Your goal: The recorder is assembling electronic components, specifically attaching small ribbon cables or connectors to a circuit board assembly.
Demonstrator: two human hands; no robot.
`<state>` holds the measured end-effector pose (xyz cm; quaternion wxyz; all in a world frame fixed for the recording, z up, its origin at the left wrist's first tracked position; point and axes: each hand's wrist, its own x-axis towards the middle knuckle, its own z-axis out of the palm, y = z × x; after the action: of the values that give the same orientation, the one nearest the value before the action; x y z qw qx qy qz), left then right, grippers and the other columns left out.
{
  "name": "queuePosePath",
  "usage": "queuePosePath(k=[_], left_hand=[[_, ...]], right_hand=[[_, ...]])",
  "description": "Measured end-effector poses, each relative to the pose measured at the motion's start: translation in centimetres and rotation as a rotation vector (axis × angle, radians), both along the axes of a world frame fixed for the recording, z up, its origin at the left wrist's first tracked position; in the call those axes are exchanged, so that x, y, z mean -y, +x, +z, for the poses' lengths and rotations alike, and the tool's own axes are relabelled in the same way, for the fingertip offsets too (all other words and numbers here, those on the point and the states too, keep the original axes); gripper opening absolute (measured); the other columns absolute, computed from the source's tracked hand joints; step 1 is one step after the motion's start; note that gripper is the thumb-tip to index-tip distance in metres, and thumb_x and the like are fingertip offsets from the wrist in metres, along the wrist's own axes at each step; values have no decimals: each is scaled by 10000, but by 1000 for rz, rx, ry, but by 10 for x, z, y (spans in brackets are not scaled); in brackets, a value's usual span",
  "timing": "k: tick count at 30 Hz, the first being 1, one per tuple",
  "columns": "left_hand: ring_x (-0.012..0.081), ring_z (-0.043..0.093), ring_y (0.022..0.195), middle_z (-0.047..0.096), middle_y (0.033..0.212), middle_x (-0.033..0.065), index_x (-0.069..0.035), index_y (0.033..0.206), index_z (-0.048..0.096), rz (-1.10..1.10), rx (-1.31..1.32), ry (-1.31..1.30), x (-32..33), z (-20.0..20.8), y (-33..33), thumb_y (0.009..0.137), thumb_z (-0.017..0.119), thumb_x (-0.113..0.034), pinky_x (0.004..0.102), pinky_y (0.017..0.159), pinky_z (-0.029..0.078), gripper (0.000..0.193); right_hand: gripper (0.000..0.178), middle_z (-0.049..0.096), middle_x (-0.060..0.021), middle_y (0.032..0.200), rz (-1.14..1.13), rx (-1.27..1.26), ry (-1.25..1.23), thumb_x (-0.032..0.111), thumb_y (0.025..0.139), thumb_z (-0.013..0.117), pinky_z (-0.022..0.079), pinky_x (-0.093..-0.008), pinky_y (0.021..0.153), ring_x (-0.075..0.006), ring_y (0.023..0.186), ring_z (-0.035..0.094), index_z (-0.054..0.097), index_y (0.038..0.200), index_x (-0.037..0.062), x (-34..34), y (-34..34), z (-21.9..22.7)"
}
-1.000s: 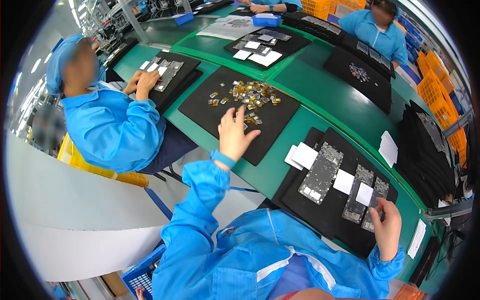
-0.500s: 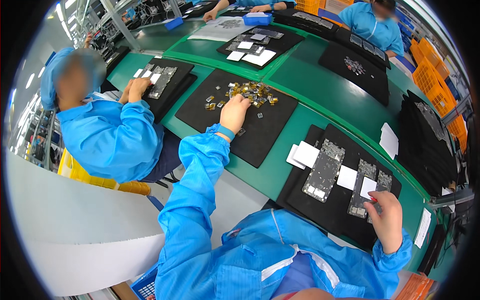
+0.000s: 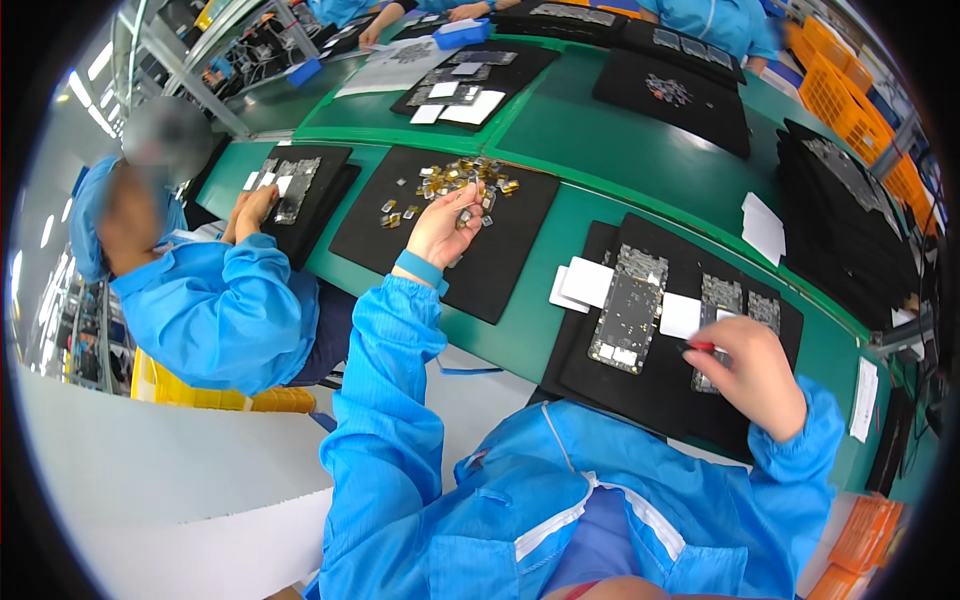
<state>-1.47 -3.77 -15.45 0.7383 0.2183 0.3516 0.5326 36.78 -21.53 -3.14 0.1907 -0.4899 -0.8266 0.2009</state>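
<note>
My left hand (image 3: 443,232) is raised over the front of a pile of small gold and silver parts (image 3: 440,180) on a black mat. Its thumb and forefinger pinch a small silvery piece, too small to make out well. My right hand (image 3: 752,372) grips a short red and black tool (image 3: 700,346) whose kind I cannot tell. That hand hovers above the circuit boards on the right-hand mat, partly hiding the middle board (image 3: 720,292). A whole board (image 3: 628,310) lies left of it, and another board (image 3: 764,311) lies to the right.
White square pads (image 3: 587,281) lie beside and between the boards. To my left, a co-worker in blue (image 3: 205,315) handles boards on another mat. Across the green bench (image 3: 570,130) are more mats, a blue tray (image 3: 462,34) and orange crates (image 3: 845,105).
My left hand has drawn back slightly from the pile and turned, fingers pinched. My right hand has lifted off the boards and moved up and left with the tool. The view has shifted.
</note>
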Motion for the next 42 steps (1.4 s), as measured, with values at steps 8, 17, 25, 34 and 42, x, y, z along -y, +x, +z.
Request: queuePosePath(k=[8,17,25,34,42], left_hand=[[89,494,721,545,876,33,21,1104,586,-240,203,42,65,15,98,956,588,-119,199,580,383,204],[71,509,693,572,885,8,-9,1098,604,-79,331,-52,39,-19,77,949,610,-145,197,584,418,201],[89,522,726,574,880,19,-3,1078,598,-110,336,-20,39,-19,83,948,595,-99,200,586,424,161],[96,491,718,557,907,49,-6,1170,569,-40,369,-56,39,-20,71,972,564,-116,199,601,430,227],[182,560,744,615,1002,126,-12,1015,582,74,672,-252,6,-29,30,993,490,-153,261,567,409,170]], right_hand=[[302,651,-53,947,80,-530,-182,145,859,696,505,-287,784,-128,867,628,611,1106,-7,-83,-55,-58],[279,659,-59,847,-33,-483,-460,103,800,717,477,-233,664,-80,743,596,632,1035,-22,-135,-88,-73],[442,665,-75,843,-18,-542,-430,363,807,763,480,-269,696,-110,788,606,650,992,-22,-164,-112,-111],[196,539,64,702,-12,-589,-429,196,845,740,367,-224,552,-30,633,432,621,818,42,-154,-103,-83],[164,625,21,740,-144,-719,-763,194,877,701,258,-169,445,14,541,423,583,882,81,-109,-36,-55]])
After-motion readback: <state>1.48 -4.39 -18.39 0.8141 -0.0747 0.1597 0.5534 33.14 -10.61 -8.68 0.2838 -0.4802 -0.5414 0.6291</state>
